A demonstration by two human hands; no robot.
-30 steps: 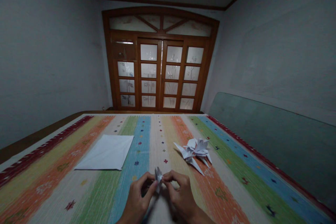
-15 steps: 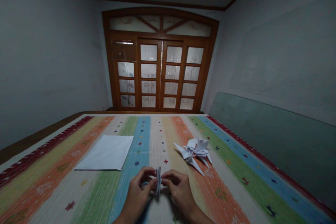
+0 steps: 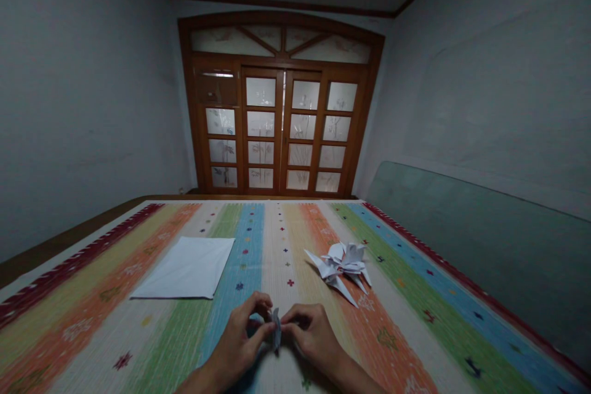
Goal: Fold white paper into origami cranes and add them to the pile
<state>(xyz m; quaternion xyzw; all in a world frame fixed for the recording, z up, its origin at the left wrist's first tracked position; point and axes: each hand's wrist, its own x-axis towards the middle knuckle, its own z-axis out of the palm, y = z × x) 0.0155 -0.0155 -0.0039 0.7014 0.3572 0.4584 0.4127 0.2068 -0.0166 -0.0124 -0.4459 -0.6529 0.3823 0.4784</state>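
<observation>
My left hand (image 3: 240, 338) and my right hand (image 3: 311, 335) meet low in the middle of the view, both pinching a small folded white paper piece (image 3: 276, 327) that stands upright between the fingertips. The hands rest just above a striped, many-coloured mat (image 3: 115, 320). To the right and a little farther off lie finished white paper figures (image 3: 342, 265) with pointed wings. A flat white sheet of paper (image 3: 189, 268) lies on the mat to the left.
The mat covers a wide surface with a wooden edge (image 3: 69, 237) on the left. A green padded panel (image 3: 484, 240) runs along the right wall. A wooden door with frosted glass panes (image 3: 279, 129) stands at the far end.
The folded piece has sunk lower between my fingers and looks narrower and flatter than a second ago. Both hands have shifted slightly, staying together.
</observation>
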